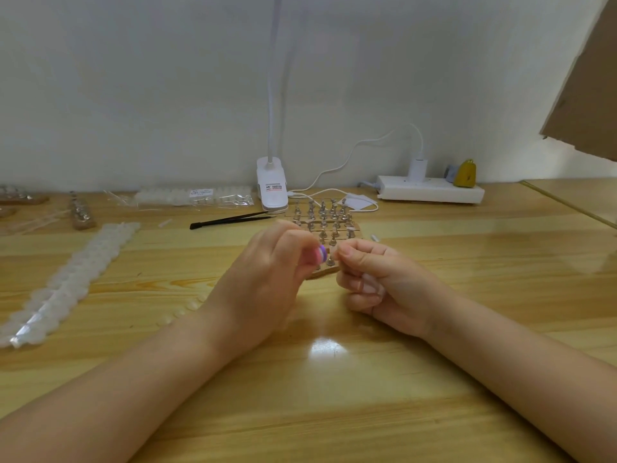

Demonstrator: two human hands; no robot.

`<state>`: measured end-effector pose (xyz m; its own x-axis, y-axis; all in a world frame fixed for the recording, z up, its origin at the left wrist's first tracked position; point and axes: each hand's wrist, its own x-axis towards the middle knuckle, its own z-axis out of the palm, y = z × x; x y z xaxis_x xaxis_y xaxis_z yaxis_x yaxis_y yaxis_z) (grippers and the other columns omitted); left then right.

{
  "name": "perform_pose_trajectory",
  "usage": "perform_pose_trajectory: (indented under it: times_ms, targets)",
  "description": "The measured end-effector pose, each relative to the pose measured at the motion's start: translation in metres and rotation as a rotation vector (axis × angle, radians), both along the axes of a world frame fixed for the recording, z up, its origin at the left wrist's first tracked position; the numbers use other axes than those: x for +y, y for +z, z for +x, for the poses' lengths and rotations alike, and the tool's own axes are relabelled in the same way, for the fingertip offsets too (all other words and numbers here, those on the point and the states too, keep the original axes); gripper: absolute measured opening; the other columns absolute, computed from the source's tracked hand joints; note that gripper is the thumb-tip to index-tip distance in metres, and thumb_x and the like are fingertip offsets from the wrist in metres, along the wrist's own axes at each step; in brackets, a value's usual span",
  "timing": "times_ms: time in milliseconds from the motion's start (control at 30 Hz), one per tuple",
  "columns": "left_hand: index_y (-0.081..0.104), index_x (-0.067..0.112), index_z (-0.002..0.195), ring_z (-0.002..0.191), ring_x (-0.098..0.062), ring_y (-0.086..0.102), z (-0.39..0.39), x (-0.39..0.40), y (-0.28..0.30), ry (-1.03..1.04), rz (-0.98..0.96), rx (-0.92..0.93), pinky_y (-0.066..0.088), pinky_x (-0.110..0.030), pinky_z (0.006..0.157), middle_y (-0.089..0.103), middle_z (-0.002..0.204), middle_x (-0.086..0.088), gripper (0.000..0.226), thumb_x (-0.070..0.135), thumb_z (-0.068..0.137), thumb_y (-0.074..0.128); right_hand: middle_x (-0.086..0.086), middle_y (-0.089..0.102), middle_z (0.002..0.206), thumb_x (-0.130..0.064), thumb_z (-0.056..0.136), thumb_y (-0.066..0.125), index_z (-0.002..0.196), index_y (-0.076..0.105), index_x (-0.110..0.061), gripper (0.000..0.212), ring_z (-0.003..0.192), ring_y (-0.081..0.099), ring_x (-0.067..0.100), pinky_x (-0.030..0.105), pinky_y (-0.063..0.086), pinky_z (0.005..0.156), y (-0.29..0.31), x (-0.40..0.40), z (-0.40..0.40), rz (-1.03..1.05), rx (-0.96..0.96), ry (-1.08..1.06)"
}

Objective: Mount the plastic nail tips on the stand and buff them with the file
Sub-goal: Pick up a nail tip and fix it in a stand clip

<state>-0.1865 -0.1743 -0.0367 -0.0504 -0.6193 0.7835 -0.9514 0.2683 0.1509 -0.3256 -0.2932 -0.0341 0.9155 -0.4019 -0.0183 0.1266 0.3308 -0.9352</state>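
A wooden stand (329,225) with rows of small metal pegs sits at the middle of the table, its near end hidden behind my hands. My left hand (267,282) grips a small pink, white and purple file block (319,255), held against the stand's near pegs. My right hand (374,279) has its fingers curled, and thumb and forefinger pinch at a peg (330,260) at the near edge. Whether a nail tip is on that peg is too small to tell. A few loose clear nail tips (192,305) lie beside my left wrist.
A long strip of packed white nail tips (73,279) lies on the left. Black tweezers (230,220), a bagged tip pack (200,195) and a white clip lamp (272,185) stand behind. A power strip (430,192) is at the back right, and other stands (80,212) at far left.
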Motion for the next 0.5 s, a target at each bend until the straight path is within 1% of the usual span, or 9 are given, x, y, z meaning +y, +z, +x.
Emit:
perform_pose_trajectory:
  times_ms: [33, 133, 167, 200, 267, 333, 367, 433, 500]
  targets:
    - [0.059, -0.006, 0.102, 0.085, -0.030, 0.060, 0.0030, 0.0010, 0.0007, 0.018, -0.012, 0.018, 0.053, -0.046, 0.075, 0.060, 0.094, -0.018, 0.020, 0.008, 0.088, 0.057, -0.009, 0.048, 0.051, -0.017, 0.083, 0.057, 0.085, 0.058, -0.008, 0.009, 0.042, 0.040, 0.001, 0.011, 0.026, 0.036, 0.0002, 0.0001, 0.0001, 0.005, -0.002, -0.001]
    - [0.049, 0.009, 0.106, 0.087, -0.019, 0.056, -0.0001, 0.0012, 0.0052, -0.090, -0.103, -0.023, 0.050, -0.032, 0.080, 0.058, 0.096, -0.013, 0.017, 0.012, 0.091, 0.057, -0.009, 0.050, 0.052, -0.017, 0.084, 0.057, 0.084, 0.058, -0.009, 0.008, 0.042, 0.040, 0.001, 0.011, 0.026, 0.036, -0.0009, 0.0004, 0.0007, 0.006, -0.002, 0.001]
    - [0.047, 0.011, 0.105, 0.087, -0.020, 0.057, -0.0034, 0.0004, 0.0044, -0.122, -0.098, -0.056, 0.050, -0.031, 0.079, 0.058, 0.095, -0.012, 0.016, 0.014, 0.092, 0.056, -0.009, 0.050, 0.052, -0.017, 0.084, 0.057, 0.083, 0.057, -0.010, 0.008, 0.043, 0.040, 0.001, 0.011, 0.027, 0.036, -0.0011, 0.0003, 0.0004, 0.003, -0.001, 0.004]
    - [0.049, 0.009, 0.105, 0.086, -0.024, 0.059, -0.0053, -0.0003, 0.0027, -0.117, -0.074, -0.079, 0.051, -0.035, 0.078, 0.060, 0.094, -0.013, 0.016, 0.015, 0.093, 0.056, -0.009, 0.050, 0.052, -0.017, 0.084, 0.057, 0.082, 0.057, -0.010, 0.008, 0.043, 0.040, 0.001, 0.011, 0.026, 0.036, -0.0010, -0.0001, 0.0002, -0.002, 0.001, 0.007]
    - [0.056, -0.002, 0.102, 0.082, -0.032, 0.061, -0.0023, 0.0001, 0.0007, -0.013, -0.009, -0.074, 0.053, -0.045, 0.072, 0.061, 0.091, -0.015, 0.019, 0.014, 0.091, 0.056, -0.008, 0.050, 0.054, -0.018, 0.082, 0.058, 0.081, 0.059, -0.010, 0.008, 0.044, 0.040, 0.002, 0.012, 0.025, 0.037, -0.0006, -0.0002, 0.0005, 0.001, 0.008, -0.005]
    - [0.059, -0.007, 0.098, 0.079, -0.034, 0.062, 0.0028, 0.0025, 0.0022, 0.038, 0.007, -0.045, 0.053, -0.049, 0.069, 0.061, 0.092, -0.017, 0.020, 0.011, 0.089, 0.057, -0.007, 0.047, 0.055, -0.018, 0.081, 0.059, 0.079, 0.063, -0.011, 0.008, 0.044, 0.039, 0.003, 0.012, 0.024, 0.037, -0.0006, 0.0002, 0.0009, 0.021, 0.011, -0.028]
    - [0.056, -0.005, 0.101, 0.080, -0.033, 0.061, 0.0026, 0.0032, 0.0040, 0.011, -0.014, -0.049, 0.053, -0.047, 0.069, 0.060, 0.093, -0.017, 0.019, 0.010, 0.090, 0.057, -0.007, 0.047, 0.054, -0.017, 0.080, 0.060, 0.078, 0.064, -0.011, 0.008, 0.044, 0.039, 0.003, 0.012, 0.024, 0.037, -0.0009, 0.0004, 0.0010, 0.023, 0.009, -0.031]
    - [0.048, 0.006, 0.104, 0.080, -0.030, 0.060, -0.0024, 0.0028, 0.0057, -0.062, -0.049, -0.127, 0.052, -0.041, 0.071, 0.060, 0.093, -0.016, 0.015, 0.012, 0.092, 0.056, -0.007, 0.047, 0.053, -0.017, 0.081, 0.059, 0.076, 0.063, -0.012, 0.008, 0.044, 0.040, 0.002, 0.012, 0.025, 0.037, -0.0011, 0.0008, 0.0006, 0.009, 0.004, -0.013]
    - [0.047, 0.009, 0.103, 0.078, -0.031, 0.060, -0.0054, 0.0014, 0.0041, -0.047, -0.021, -0.189, 0.051, -0.043, 0.068, 0.061, 0.091, -0.015, 0.013, 0.014, 0.093, 0.053, -0.008, 0.047, 0.054, -0.018, 0.082, 0.059, 0.077, 0.061, -0.012, 0.008, 0.044, 0.040, 0.002, 0.012, 0.026, 0.037, -0.0006, 0.0002, 0.0002, -0.003, 0.004, 0.000]
